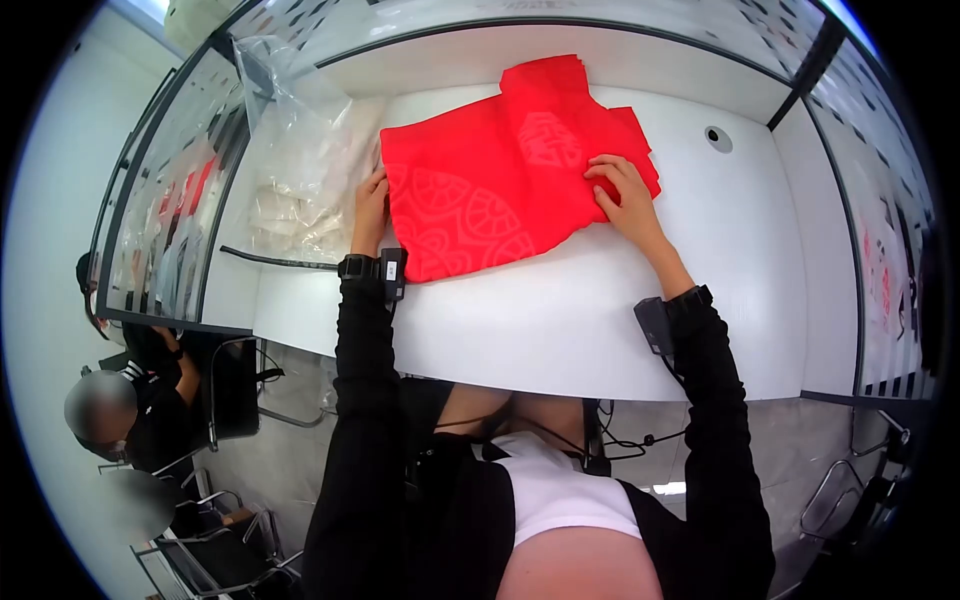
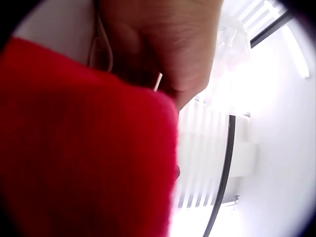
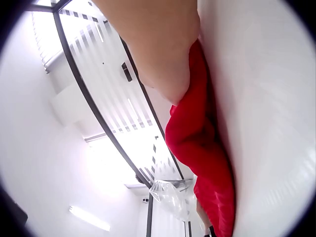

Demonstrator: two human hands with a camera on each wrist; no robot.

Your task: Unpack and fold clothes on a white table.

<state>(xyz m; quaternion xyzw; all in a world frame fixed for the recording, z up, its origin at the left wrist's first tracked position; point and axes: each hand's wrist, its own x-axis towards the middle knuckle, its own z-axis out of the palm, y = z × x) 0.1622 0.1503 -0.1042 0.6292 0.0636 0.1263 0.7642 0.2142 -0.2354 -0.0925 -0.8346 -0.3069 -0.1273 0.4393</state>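
Observation:
A red cloth [image 1: 450, 190] with paler round and square patterns lies on the white table, its outline uneven and partly folded. My left hand [image 1: 370, 208] holds its left edge, fingertips at the border. Close up in the left wrist view, the fuzzy red cloth [image 2: 89, 148] hides most of the fingers of my left hand [image 2: 173, 44]. On the right part of the cloth rests my right hand [image 1: 628, 203], fingers spread and slightly bent. In the right wrist view, my right hand [image 3: 158, 54] touches a raised, rumpled fold of the red cloth [image 3: 197, 138].
Clear plastic bags [image 1: 300, 190] with pale contents lie left of the cloth, beside a black strip [image 1: 275, 259]. The white table [image 1: 560, 330] has low partitions at its back and sides and a round cable hole [image 1: 718, 139]. People sit on chairs at the lower left.

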